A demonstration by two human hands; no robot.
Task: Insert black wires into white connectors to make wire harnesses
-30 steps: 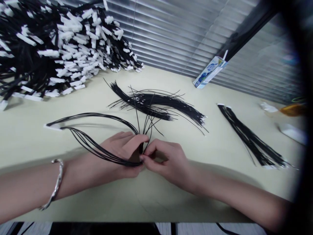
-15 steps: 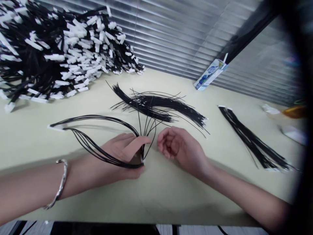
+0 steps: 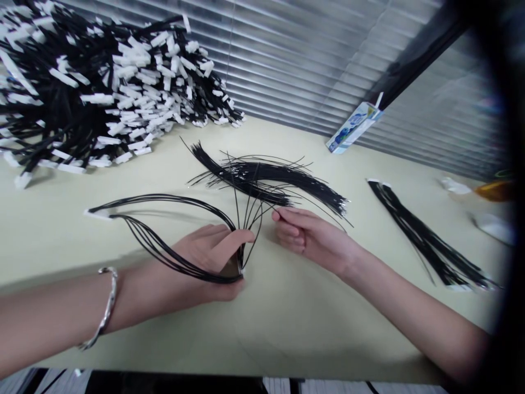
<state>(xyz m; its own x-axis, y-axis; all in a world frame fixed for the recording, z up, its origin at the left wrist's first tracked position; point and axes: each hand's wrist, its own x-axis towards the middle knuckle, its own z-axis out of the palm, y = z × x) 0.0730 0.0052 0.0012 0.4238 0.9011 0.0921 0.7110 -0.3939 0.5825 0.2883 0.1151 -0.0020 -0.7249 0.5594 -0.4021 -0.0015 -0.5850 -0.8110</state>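
Observation:
My left hand (image 3: 213, 257) is closed around a wire harness (image 3: 176, 202) of thin black wires. Its looped wires run left to a white connector (image 3: 98, 213) lying on the table, and a small white piece shows at the fingertips. Several loose wire ends fan upward past my left thumb. To the right, my right hand (image 3: 305, 235) is closed, thumb and forefinger pinched on the tip of a thin black wire (image 3: 266, 209). Just beyond both hands lies a loose pile of black wires (image 3: 283, 175) with shiny metal ends.
A large heap of black wires with white connectors (image 3: 135, 98) fills the back left. At right lies another bundle of black wires (image 3: 422, 230) with white connectors. A drink carton (image 3: 353, 128) stands at the back against the blinds (image 3: 295, 60).
My right hand has gone from loosely curled fingers to a pinch at a wire tip, moving slightly right. My left hand keeps its hold on the harness.

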